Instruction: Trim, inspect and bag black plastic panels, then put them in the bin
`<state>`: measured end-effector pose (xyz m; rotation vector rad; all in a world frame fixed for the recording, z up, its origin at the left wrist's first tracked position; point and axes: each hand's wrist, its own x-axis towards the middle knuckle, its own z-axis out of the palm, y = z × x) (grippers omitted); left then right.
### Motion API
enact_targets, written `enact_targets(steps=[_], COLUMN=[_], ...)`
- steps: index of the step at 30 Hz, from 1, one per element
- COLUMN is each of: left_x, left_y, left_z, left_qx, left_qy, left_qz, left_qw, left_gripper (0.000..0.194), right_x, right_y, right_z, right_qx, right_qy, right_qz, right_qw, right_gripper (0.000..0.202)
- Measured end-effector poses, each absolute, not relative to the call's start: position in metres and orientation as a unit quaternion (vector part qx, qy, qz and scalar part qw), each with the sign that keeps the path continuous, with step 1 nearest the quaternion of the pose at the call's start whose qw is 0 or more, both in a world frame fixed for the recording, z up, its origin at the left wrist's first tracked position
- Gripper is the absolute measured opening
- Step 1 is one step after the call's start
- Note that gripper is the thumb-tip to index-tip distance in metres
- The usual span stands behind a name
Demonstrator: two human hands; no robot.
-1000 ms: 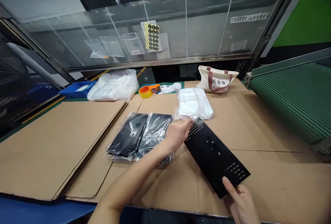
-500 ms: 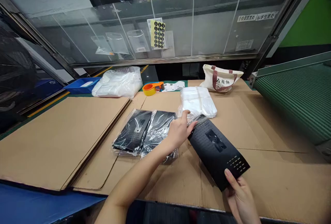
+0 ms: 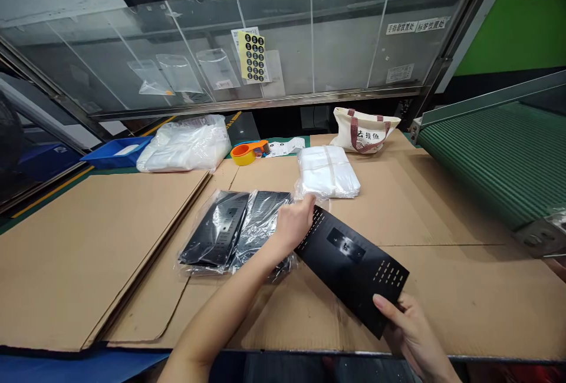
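Note:
A flat black perforated panel [image 3: 354, 277] with rows of slots and a recess near its middle is held slantwise above the cardboard. My left hand [image 3: 295, 223] is closed at its upper left end, the fingertips partly hidden. At the lower right end my right hand [image 3: 409, 321] grips it, thumb on the face and fingers behind. Just left of my left hand, clear-bagged black panels lie in two stacks, a left stack [image 3: 216, 230] and a right stack [image 3: 260, 224] partly covered by my left forearm. Beyond the hands sits a bundle of clear plastic bags [image 3: 329, 172].
Cardboard sheets [image 3: 97, 241] are piled on the left. Along the back stand a blue tray [image 3: 112, 153], a large plastic bag [image 3: 181, 146], a tape dispenser [image 3: 247, 152] and a canvas tote [image 3: 365, 131]. A green conveyor belt [image 3: 499, 153] borders the right side.
The panel has turned slightly, and its glare has shifted. My left hand's raised finger has curled in against the panel's end. The whole view has shifted a little.

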<state>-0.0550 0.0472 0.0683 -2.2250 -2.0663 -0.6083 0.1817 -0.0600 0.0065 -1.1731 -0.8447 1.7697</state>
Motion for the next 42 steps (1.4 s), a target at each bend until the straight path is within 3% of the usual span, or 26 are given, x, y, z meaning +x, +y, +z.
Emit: enact_targets(steps=[3, 7, 10, 13, 16, 19, 23, 25, 28, 31, 35, 42], left_x=[-0.064, -0.066, -0.059, -0.054, -0.053, -0.052, -0.050, -0.049, -0.047, -0.045, -0.040, -0.032], left_y=[0.055, 0.056, 0.050, 0.042, 0.038, 0.038, 0.039, 0.039, 0.039, 0.040, 0.041, 0.037], left_z=[0.071, 0.070, 0.065, 0.059, 0.057, 0.059, 0.062, 0.062, 0.060, 0.058, 0.056, 0.054], left_qx=[-0.705, -0.716, -0.737, -0.751, -0.758, -0.750, -0.770, -0.786, -0.796, -0.800, -0.799, -0.803], left_qy=[-0.664, -0.631, -0.593, -0.565, -0.548, -0.560, -0.565, -0.548, -0.536, -0.532, -0.534, -0.517], left_qz=[-0.248, -0.299, -0.322, -0.342, -0.355, -0.350, -0.274, -0.255, -0.241, -0.223, -0.208, -0.206], left_qw=[0.007, -0.017, -0.027, -0.020, -0.004, 0.032, 0.116, 0.132, 0.146, 0.163, 0.184, 0.213], left_gripper=[0.023, 0.020, 0.017, 0.020, 0.025, 0.024, 0.029, 0.033, 0.037, 0.039, 0.043, 0.045], right_x=[0.185, 0.182, 0.175, 0.170, 0.170, 0.171, 0.172, 0.171, 0.165, 0.157, 0.150, 0.151], right_y=[-0.061, -0.066, -0.065, -0.062, -0.065, -0.074, -0.083, -0.082, -0.076, -0.071, -0.071, -0.067], right_z=[0.008, 0.012, 0.015, 0.016, 0.015, 0.012, 0.006, 0.006, 0.010, 0.013, 0.009, 0.008], right_qx=[-0.512, -0.557, -0.552, -0.532, -0.589, -0.635, -0.623, -0.626, -0.592, -0.514, -0.488, -0.475], right_qy=[-0.380, -0.454, -0.438, -0.376, -0.376, -0.437, -0.489, -0.472, -0.386, -0.229, -0.108, -0.133], right_qz=[0.635, 0.571, 0.589, 0.611, 0.514, 0.406, 0.354, 0.379, 0.516, 0.614, 0.643, 0.673], right_qw=[0.436, 0.398, 0.394, 0.449, 0.498, 0.491, 0.498, 0.492, 0.484, 0.554, 0.580, 0.551], right_gripper=[0.042, 0.041, 0.045, 0.050, 0.050, 0.044, 0.037, 0.038, 0.041, 0.045, 0.044, 0.039])
